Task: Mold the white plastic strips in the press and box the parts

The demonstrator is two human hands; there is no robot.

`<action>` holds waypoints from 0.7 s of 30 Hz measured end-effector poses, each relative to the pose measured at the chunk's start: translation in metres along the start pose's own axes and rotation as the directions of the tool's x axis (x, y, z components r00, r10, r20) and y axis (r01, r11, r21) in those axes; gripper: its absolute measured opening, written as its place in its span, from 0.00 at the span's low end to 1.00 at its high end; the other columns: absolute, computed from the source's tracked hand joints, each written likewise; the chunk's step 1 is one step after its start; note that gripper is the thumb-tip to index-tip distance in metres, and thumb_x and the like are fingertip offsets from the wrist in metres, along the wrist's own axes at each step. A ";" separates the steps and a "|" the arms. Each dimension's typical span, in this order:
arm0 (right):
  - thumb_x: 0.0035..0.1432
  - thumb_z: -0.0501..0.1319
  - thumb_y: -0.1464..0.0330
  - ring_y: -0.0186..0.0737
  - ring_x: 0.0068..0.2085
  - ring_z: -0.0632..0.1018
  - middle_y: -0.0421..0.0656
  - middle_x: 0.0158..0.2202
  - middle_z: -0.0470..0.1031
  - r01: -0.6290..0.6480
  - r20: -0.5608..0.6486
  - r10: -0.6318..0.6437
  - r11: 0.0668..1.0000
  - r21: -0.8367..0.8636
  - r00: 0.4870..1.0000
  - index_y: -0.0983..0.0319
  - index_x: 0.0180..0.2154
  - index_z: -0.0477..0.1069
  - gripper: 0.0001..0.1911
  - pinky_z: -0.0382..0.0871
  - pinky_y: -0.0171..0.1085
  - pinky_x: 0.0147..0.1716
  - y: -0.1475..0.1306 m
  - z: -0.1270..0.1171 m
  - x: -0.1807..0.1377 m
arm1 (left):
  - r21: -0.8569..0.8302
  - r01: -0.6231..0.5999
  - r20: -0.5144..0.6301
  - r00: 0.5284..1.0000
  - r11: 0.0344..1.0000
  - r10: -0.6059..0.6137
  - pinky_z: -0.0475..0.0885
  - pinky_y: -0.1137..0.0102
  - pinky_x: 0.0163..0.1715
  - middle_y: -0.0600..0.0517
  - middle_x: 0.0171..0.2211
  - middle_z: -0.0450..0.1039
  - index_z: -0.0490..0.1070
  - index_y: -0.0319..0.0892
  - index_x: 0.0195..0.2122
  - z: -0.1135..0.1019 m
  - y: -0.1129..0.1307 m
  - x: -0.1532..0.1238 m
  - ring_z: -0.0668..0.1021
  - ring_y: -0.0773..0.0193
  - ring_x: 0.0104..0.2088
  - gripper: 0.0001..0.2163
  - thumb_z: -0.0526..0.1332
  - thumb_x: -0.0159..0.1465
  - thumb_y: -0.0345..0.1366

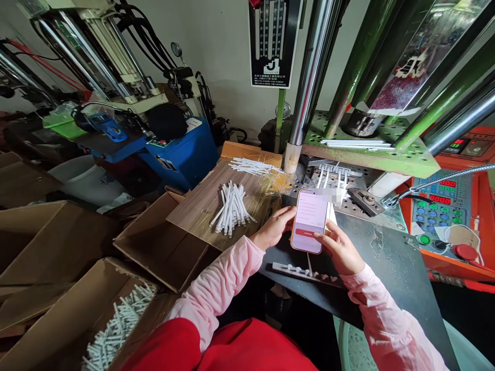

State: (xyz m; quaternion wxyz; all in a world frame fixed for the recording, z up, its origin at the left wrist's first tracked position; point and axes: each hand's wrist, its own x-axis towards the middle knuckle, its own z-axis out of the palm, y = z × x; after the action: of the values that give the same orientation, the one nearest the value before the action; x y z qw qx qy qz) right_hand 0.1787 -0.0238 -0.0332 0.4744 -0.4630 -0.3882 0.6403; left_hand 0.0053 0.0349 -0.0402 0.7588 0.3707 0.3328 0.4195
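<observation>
A smartphone (308, 214) with a lit screen is held upright above the black work surface (379, 257). My left hand (274, 228) grips its left edge. My right hand (343, 248) holds the right side, its thumb over the red button low on the screen. Below the phone lies a narrow bar (280, 267) with small pale pieces along it. Behind the phone, several white strips (324, 178) rest on the metal press bed (358, 181), partly hidden. To the left, a bundle of white strips (232, 208) lies on a wooden board (193, 211).
More strips (253, 166) lie at the board's far end. A green press plate (371, 164) and steel column (309, 87) stand ahead. An orange control panel (444, 211) is at right. Cardboard boxes (154, 242) crowd the left; one holds a heap of white strips (119, 327).
</observation>
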 end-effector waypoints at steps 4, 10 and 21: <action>0.46 0.74 0.54 0.53 0.49 0.81 0.44 0.47 0.82 0.008 0.008 -0.007 1.000 -0.014 1.000 0.52 0.47 0.71 0.28 0.78 0.48 0.45 0.000 0.000 0.000 | -0.009 0.002 0.008 1.000 1.000 -0.002 0.70 0.68 0.37 0.49 0.36 0.79 0.78 0.41 0.37 0.000 0.001 0.000 0.78 0.61 0.37 0.18 0.71 0.56 0.51; 0.48 0.73 0.54 0.52 0.48 0.81 0.44 0.46 0.82 0.018 0.018 -0.017 0.999 -0.032 1.000 0.51 0.46 0.71 0.25 0.78 0.47 0.44 0.002 -0.002 0.001 | -0.007 0.001 -0.002 1.000 1.000 -0.001 0.69 0.69 0.35 0.50 0.34 0.79 0.78 0.41 0.37 0.001 0.002 -0.001 0.77 0.62 0.35 0.18 0.71 0.56 0.51; 0.47 0.74 0.53 0.53 0.49 0.81 0.45 0.47 0.82 0.006 0.036 -0.005 1.000 -0.012 0.999 0.51 0.47 0.72 0.26 0.80 0.48 0.41 -0.001 0.000 -0.001 | 0.008 -0.026 -0.031 0.999 1.000 0.026 0.72 0.66 0.38 0.49 0.34 0.79 0.78 0.43 0.34 0.002 0.001 0.000 0.79 0.59 0.35 0.15 0.70 0.57 0.50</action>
State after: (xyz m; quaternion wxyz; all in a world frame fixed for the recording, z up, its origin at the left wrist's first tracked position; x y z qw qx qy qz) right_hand 0.1785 -0.0244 -0.0320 0.4662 -0.4530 -0.4019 0.6449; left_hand 0.0064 0.0346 -0.0387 0.7466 0.3716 0.3411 0.4338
